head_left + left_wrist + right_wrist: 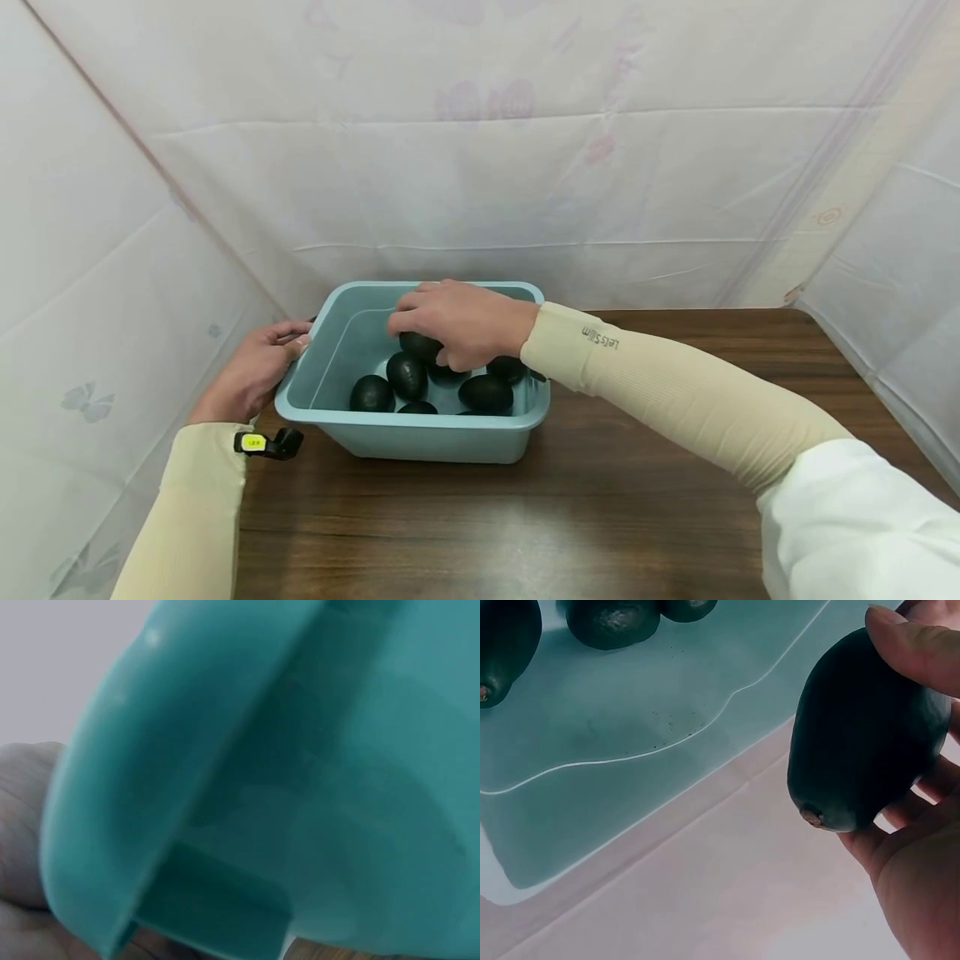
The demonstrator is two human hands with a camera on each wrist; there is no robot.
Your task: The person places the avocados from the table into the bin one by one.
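Your dark wooden desk (pixel 570 517) lies bare in front of the teal tub (pixel 420 433), with white sheeting close behind it. Your left hand (pixel 251 371) grips the tub's left rim. Over the tub's far half, your right hand (pixel 457 321) curls around one avocado (pixel 862 735); the other avocados (pixel 408 375) lie below.

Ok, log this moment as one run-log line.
left hand: grips tub rim | right hand: holds avocado over tub | other avocados: in tub
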